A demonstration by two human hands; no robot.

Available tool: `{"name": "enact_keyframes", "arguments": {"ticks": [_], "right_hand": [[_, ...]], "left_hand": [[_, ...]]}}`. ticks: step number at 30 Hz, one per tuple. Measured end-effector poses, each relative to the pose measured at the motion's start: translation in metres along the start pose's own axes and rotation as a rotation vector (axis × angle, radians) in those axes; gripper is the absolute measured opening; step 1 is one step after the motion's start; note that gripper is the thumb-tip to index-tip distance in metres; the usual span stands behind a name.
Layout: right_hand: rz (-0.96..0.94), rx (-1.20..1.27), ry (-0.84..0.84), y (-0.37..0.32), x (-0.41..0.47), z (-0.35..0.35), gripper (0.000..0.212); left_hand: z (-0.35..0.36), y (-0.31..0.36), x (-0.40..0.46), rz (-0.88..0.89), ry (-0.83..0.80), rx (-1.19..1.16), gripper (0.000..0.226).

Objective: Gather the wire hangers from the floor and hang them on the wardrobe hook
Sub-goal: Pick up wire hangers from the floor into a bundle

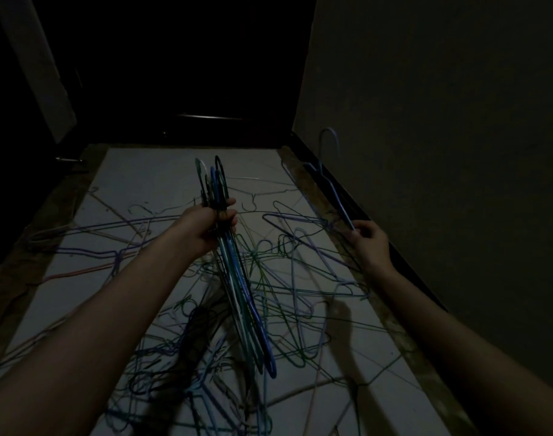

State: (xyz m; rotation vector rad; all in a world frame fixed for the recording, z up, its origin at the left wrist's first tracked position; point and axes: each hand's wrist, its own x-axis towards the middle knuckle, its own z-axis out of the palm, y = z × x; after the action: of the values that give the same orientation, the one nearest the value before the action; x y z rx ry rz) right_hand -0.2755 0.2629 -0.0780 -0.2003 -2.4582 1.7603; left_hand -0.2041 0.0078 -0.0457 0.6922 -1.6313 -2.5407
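Note:
In dim light, my left hand point(213, 225) grips a bundle of several wire hangers point(240, 287) near their necks, hooks pointing up and bodies hanging down over the floor. The bundle mixes blue, green, white and black wires. My right hand point(370, 243) pinches the lower corner of a single light-blue hanger point(333, 187), which stands tilted against the right wall with its hook up. Many loose coloured hangers point(287, 272) lie tangled across the pale floor point(149, 171) below both hands. No wardrobe hook is visible.
A dark door or wardrobe front point(181, 73) closes off the far end of the narrow floor. A plain wall point(441, 121) with a dark skirting runs along the right. A brownish strip borders the floor on both sides.

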Motion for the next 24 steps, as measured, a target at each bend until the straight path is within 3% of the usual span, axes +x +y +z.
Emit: {"name": "enact_keyframes", "arguments": {"ticks": [11, 16, 24], "right_hand": [[-0.073, 0.048, -0.078, -0.022, -0.012, 0.016, 0.024], [-0.077, 0.072, -0.213, -0.027, -0.023, 0.031, 0.022], [-0.051, 0.041, -0.406, -0.012, -0.047, 0.06, 0.008]], "left_hand": [[-0.002, 0.001, 0.0, 0.037, -0.035, -0.011, 0.02], [-0.004, 0.0, 0.0, 0.05, -0.024, -0.033, 0.023], [-0.015, -0.01, 0.01, 0.081, 0.128, -0.096, 0.027]]}}
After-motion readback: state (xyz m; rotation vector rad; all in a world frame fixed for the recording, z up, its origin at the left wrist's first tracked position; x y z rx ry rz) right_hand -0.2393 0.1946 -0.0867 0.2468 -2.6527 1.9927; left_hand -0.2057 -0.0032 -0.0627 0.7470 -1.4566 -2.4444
